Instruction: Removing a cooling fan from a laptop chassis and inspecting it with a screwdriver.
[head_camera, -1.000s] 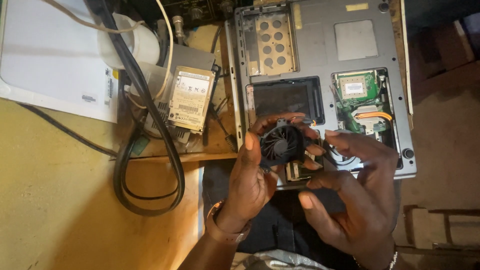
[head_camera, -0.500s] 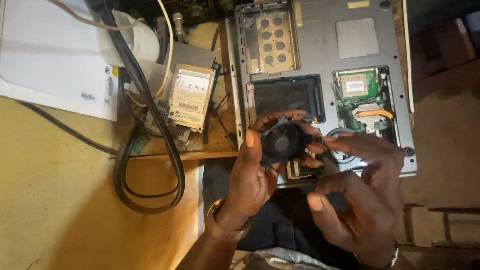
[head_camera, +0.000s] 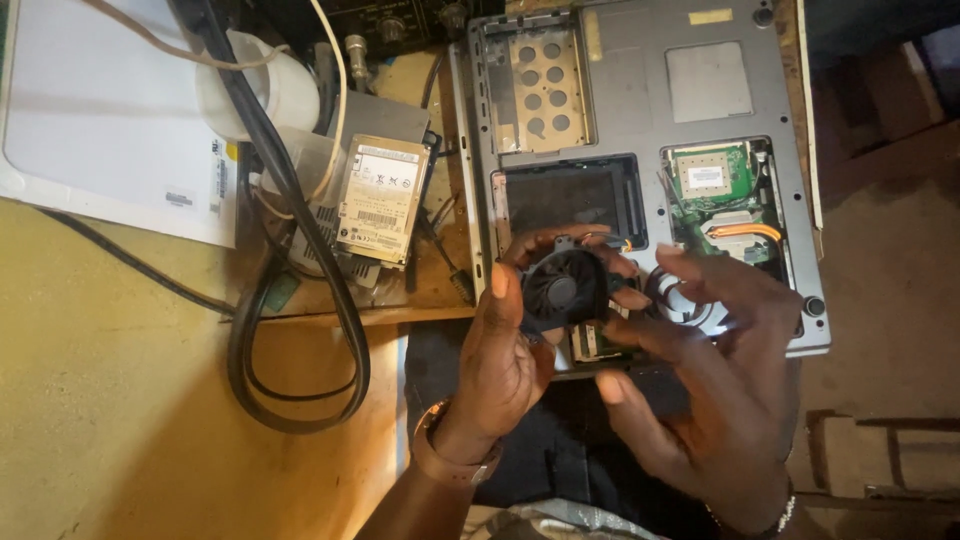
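A small black cooling fan (head_camera: 565, 290) with curved blades is held up over the near edge of an upturned grey laptop base (head_camera: 640, 130). My left hand (head_camera: 505, 350) grips the fan's left side, thumb along its rim. My right hand (head_camera: 715, 370) touches the fan's right side with its fingertips, fingers spread. The laptop's bottom is open: a dark empty bay (head_camera: 565, 195), a green circuit board (head_camera: 715, 185) with a copper heat pipe (head_camera: 745, 232), and a perforated metal plate (head_camera: 535, 85).
A hard drive (head_camera: 382, 198) with a label lies left of the laptop on a wooden board (head_camera: 340, 305). A thick black cable (head_camera: 300, 330) loops over the yellow table (head_camera: 110, 400). A white flat device (head_camera: 95, 110) sits at the top left beside translucent plastic cups (head_camera: 265, 95).
The fan has stayed in both hands above the laptop's near edge. My right hand has shifted slightly, fingers spreading along the fan's right side.
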